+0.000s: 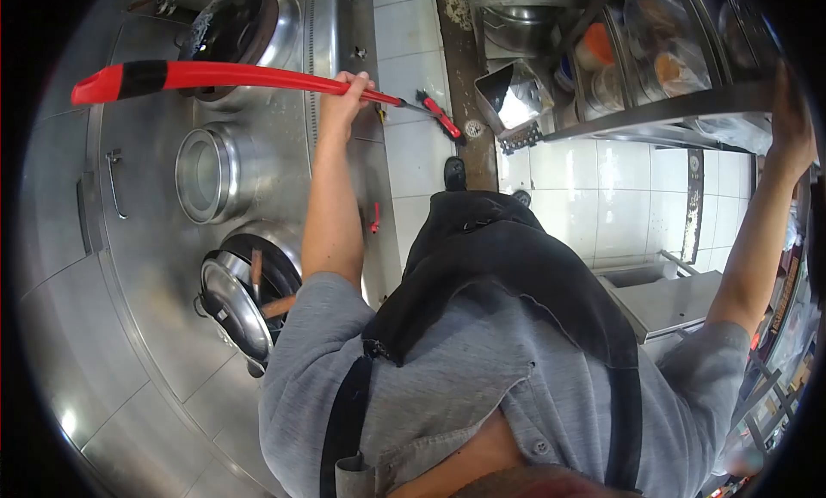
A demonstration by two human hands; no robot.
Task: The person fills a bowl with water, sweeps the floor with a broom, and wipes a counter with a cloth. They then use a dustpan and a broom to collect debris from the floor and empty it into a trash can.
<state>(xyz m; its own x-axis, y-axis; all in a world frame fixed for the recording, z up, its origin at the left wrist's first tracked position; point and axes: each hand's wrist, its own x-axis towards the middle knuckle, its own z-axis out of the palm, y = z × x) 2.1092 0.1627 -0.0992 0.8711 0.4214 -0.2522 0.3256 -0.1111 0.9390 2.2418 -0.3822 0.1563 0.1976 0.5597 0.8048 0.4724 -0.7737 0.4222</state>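
My left hand (346, 101) is closed around the long red handle (241, 75) of a floor brush. The thick end of the handle, with a black band, reaches out over the steel stove counter. At the other end, the red brush head (444, 118) with dark bristles is down on the tiled floor, close to my shoe. On the far right, my right hand (793, 124) is at the edge of the metal shelf (662, 111), seemingly gripping it; its fingers show only in part near the dark rim of the view.
On the steel counter (142, 266) stand a wok (225, 25), a round metal pot (202, 175) and a pan with a lid (234, 304). A square metal container (514, 94) is beside the shelf, which holds bags and tubs. A steel cabinet (667, 304) stands to my right.
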